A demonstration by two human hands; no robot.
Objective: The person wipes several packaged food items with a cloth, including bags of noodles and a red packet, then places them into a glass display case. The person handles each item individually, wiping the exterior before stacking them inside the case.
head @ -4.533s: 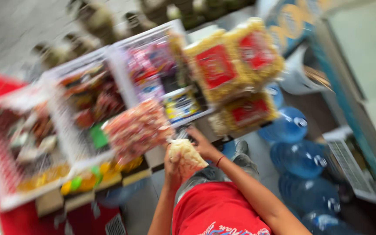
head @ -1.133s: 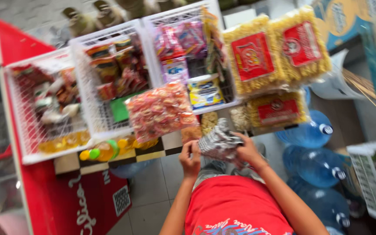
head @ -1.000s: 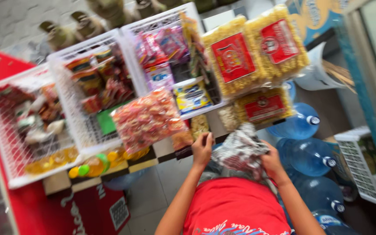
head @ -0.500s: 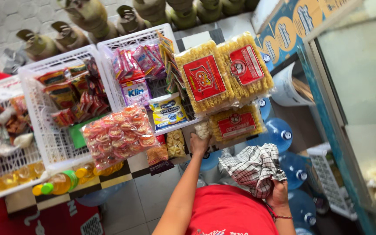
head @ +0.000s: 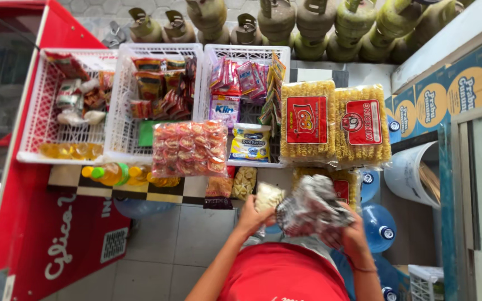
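Checkered cloth (head: 313, 207) bunched, no clear long axis; left hand (head: 254, 214) and right hand (head: 352, 237) grip it.

Glossy clear-plastic snack bag (head: 191, 147), white plastic lattice baskets (head: 121, 111), checked cloth (head: 312, 207) (soft, matt).

- A small grocery shop, seen from above at its goods display
- White plastic baskets (head: 119, 100) stand side by side, packed with snack sachets and small packets
- Large bags of dried noodles (head: 336, 122) with red labels lie next to the baskets
- Bottles of cooking oil (head: 110, 174) line the edge of the tiled worktop (head: 168, 192)
- A row of green gas cylinders (head: 308, 22) stands on the floor behind the display
- Blue water jugs (head: 379, 223) sit below, beside stacked cardboard boxes (head: 447, 95)
- A red chest cooler (head: 57, 234) stands at the left
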